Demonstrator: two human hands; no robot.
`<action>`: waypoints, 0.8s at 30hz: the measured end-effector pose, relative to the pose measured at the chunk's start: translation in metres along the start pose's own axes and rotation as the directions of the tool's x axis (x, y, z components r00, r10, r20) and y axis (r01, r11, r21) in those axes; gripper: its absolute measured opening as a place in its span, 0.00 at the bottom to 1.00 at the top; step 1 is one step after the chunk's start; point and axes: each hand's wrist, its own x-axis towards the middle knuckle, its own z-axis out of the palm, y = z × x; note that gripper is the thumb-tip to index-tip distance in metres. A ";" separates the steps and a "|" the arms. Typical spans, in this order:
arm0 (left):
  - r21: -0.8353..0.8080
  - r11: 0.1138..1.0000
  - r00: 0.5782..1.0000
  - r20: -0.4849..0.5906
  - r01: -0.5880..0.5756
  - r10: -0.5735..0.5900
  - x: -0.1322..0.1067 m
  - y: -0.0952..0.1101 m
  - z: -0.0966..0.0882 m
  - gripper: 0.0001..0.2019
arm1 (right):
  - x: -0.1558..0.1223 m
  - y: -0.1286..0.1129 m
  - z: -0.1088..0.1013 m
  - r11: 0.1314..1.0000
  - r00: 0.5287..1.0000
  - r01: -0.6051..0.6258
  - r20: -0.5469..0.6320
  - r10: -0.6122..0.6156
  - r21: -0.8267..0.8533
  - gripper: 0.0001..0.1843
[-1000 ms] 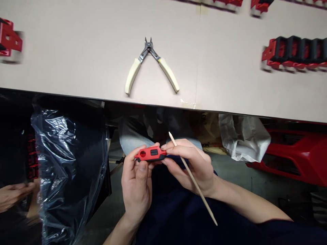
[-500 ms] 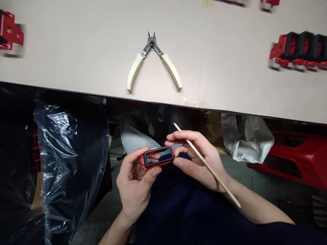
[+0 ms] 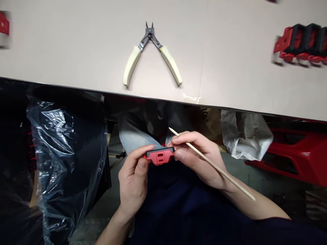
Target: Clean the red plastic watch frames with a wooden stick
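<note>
Between my two hands, over my lap, is a small red plastic part with a black rim (image 3: 160,156); its red side with two slots faces me. My left hand (image 3: 135,177) pinches its left end between thumb and fingers. At its right end, the thumb and fingertips of my right hand (image 3: 201,160) grip it too. A thin pointed wooden stick (image 3: 212,163) is tucked in that same right hand, its tip up and left, its other end over my forearm. Nippers with cream handles (image 3: 150,51) lie spread on the table above my hands.
Several red parts with black frames (image 3: 301,44) stand in a row on the table (image 3: 89,44) at right. Another red part (image 3: 3,23) shows at far left. Below the table edge are clear plastic film (image 3: 58,163), a white paper bag (image 3: 245,136) and a large red panel (image 3: 306,156).
The red part has been turned in my hands: its open frame faced me before, now its slotted side does. The wooden stick has shifted slightly with my right hand. The view has moved a little.
</note>
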 end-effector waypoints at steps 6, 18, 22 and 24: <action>-0.206 0.977 0.990 0.139 0.048 -0.020 0.006 0.014 0.010 0.14 | 0.004 0.006 0.003 0.960 0.977 -0.209 -0.010 0.215 0.186 0.09; -0.248 0.963 0.990 0.120 0.106 -0.078 0.005 0.018 0.012 0.14 | -0.001 -0.001 0.004 0.980 0.982 -0.188 0.006 0.188 0.065 0.06; -0.264 0.960 0.992 0.102 0.094 -0.069 0.005 0.016 0.012 0.14 | -0.004 -0.011 0.002 0.968 0.991 0.126 0.061 -0.115 -0.217 0.04; -0.292 0.952 0.993 0.102 0.087 -0.060 0.006 0.014 0.011 0.16 | -0.002 -0.021 -0.002 0.817 0.912 0.404 0.117 -0.393 -0.411 0.10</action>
